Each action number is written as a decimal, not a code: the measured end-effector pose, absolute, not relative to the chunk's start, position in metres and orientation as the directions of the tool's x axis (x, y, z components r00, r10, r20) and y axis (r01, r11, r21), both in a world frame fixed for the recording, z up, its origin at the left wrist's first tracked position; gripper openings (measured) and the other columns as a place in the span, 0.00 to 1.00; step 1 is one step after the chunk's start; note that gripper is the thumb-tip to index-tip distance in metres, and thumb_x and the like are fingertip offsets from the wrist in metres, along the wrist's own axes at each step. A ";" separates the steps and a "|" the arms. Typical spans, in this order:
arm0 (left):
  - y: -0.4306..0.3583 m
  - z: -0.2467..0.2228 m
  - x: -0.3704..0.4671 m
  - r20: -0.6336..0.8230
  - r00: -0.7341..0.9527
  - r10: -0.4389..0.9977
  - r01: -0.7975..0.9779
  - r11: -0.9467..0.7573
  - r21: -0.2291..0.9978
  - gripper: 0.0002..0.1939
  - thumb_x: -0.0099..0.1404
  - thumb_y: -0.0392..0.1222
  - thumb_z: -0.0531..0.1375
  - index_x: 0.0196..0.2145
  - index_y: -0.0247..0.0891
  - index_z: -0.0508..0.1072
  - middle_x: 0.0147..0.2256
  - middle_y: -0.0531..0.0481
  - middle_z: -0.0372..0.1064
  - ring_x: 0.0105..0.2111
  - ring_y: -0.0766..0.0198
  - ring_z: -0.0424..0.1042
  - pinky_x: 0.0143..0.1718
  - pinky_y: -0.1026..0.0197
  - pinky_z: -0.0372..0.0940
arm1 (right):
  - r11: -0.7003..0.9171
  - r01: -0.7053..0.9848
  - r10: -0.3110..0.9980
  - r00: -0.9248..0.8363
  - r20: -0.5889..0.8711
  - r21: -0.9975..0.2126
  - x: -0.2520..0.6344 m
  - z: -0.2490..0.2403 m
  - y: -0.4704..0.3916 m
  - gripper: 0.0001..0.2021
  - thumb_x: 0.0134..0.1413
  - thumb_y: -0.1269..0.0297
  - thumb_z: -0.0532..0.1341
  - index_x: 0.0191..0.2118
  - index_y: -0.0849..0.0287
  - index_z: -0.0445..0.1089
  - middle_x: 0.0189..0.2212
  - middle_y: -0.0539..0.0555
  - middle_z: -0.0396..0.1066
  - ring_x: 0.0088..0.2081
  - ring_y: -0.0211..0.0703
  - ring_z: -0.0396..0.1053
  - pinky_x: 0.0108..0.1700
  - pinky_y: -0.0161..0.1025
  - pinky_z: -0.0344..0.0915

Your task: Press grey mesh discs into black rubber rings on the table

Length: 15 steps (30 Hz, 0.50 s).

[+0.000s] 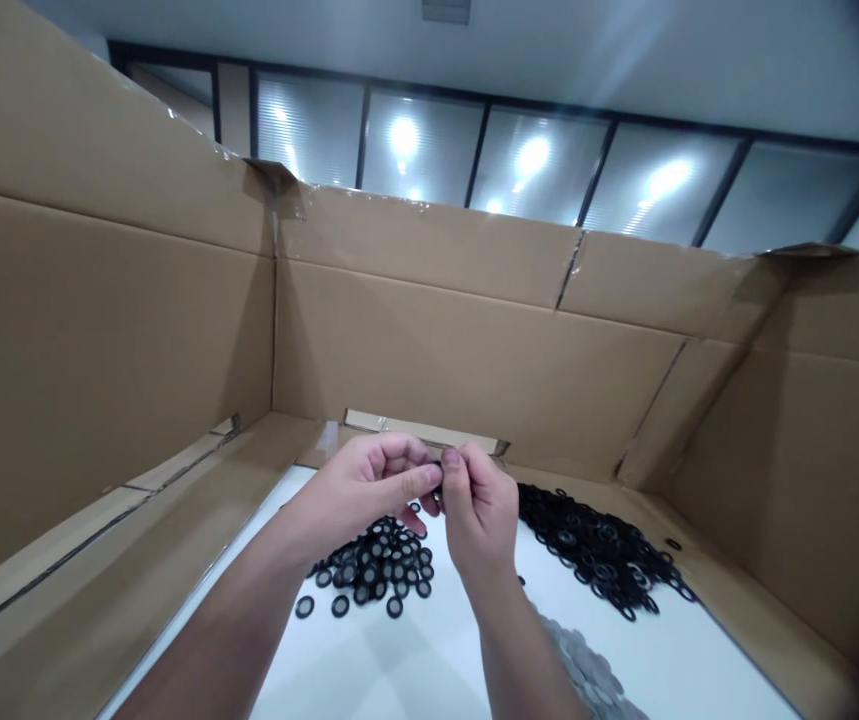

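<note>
My left hand [380,480] and my right hand [481,505] meet above the white surface, fingertips pinched together. Between them is a small black ring [438,492], mostly hidden by the thumbs and fingers; whether a disc sits in it I cannot tell. Below my left hand lies a pile of black rings with grey centres [376,565], partly covered by that hand. To the right of my right hand spreads a heap of open black rings [601,550]. Thin grey mesh-like discs [586,665] lie near my right forearm, which hides part of them.
Tall cardboard walls [429,310] enclose the white work surface [369,670] at the left, back and right. A cardboard strip [429,430] runs along the foot of the back wall. One loose black ring [673,544] lies on cardboard at the right.
</note>
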<state>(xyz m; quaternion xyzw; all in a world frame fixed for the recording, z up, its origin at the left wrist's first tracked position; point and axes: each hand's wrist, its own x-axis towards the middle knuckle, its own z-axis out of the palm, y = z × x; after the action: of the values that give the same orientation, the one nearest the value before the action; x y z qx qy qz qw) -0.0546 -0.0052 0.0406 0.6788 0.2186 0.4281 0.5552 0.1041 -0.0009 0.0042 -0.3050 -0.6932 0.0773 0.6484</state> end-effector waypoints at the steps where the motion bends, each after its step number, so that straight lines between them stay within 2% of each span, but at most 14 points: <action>1: -0.005 0.039 -0.053 0.337 0.536 0.774 -0.184 -0.282 0.942 0.11 0.67 0.46 0.63 0.38 0.34 0.74 0.33 0.51 0.71 0.34 0.66 0.74 0.35 0.64 0.72 | 0.800 0.339 0.518 0.027 0.855 -0.495 0.106 0.004 0.000 0.18 0.68 0.64 0.54 0.24 0.56 0.54 0.17 0.43 0.56 0.19 0.32 0.54 0.23 0.30 0.52; 5: -0.001 0.034 -0.050 0.319 0.551 0.771 -0.182 -0.262 0.948 0.12 0.68 0.47 0.62 0.35 0.33 0.72 0.29 0.51 0.71 0.29 0.68 0.73 0.34 0.64 0.72 | 0.814 0.332 0.518 -0.042 0.854 -0.477 0.114 0.006 0.004 0.18 0.68 0.63 0.54 0.24 0.57 0.56 0.18 0.44 0.56 0.20 0.32 0.54 0.24 0.31 0.52; 11: 0.006 0.029 -0.049 0.328 0.594 0.735 -0.251 -0.219 0.943 0.13 0.69 0.46 0.62 0.32 0.33 0.71 0.24 0.53 0.70 0.26 0.69 0.71 0.30 0.66 0.70 | 0.807 0.263 0.563 -0.072 0.823 -0.529 0.119 0.004 0.008 0.18 0.69 0.61 0.53 0.25 0.57 0.57 0.19 0.44 0.56 0.21 0.33 0.55 0.24 0.32 0.53; 15: 0.006 0.029 -0.049 0.303 0.587 0.751 -0.179 -0.244 0.953 0.12 0.69 0.45 0.62 0.33 0.33 0.72 0.27 0.51 0.72 0.28 0.69 0.73 0.33 0.66 0.70 | 0.808 0.286 0.561 -0.109 0.820 -0.515 0.119 0.004 0.008 0.19 0.69 0.61 0.53 0.24 0.56 0.56 0.18 0.44 0.56 0.20 0.32 0.55 0.23 0.32 0.53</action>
<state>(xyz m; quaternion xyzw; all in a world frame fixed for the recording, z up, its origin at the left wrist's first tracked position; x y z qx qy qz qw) -0.0494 0.0056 0.0294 0.6783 0.2108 0.4025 0.5775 0.1192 0.0078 0.0042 -0.2879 -0.7359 0.1141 0.6021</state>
